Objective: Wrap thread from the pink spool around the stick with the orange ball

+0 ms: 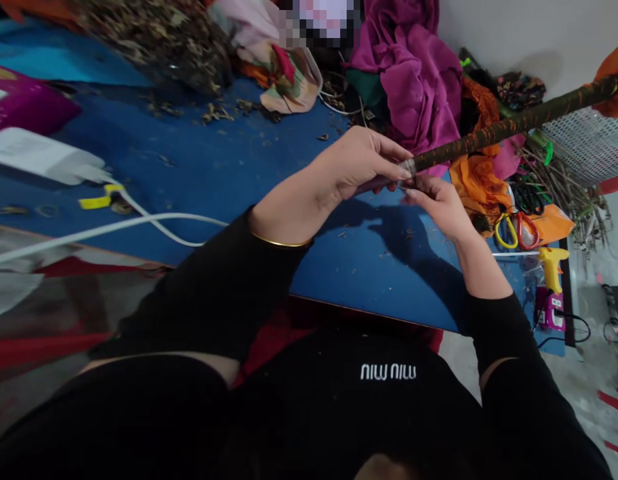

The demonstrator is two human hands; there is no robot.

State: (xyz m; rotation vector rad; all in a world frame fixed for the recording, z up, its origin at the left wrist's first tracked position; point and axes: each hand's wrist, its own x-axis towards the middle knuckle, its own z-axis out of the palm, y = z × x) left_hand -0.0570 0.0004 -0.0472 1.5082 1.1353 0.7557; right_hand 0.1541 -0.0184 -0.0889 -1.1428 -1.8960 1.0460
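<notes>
A long dark stick, mottled with orange streaks, slants up to the right above the blue table. My left hand is closed round its lower end, where a pale band wraps it. Close beside, my right hand pinches at the stick just past that band; whatever small thing lies between its fingertips is hidden. Orange cloth surrounds the stick's far end at the right edge.
Magenta cloth is heaped behind my hands. Scissors with yellow and red handles and a yellow glue gun lie at right. Dried leaves pile at back left. A white cable crosses the left side.
</notes>
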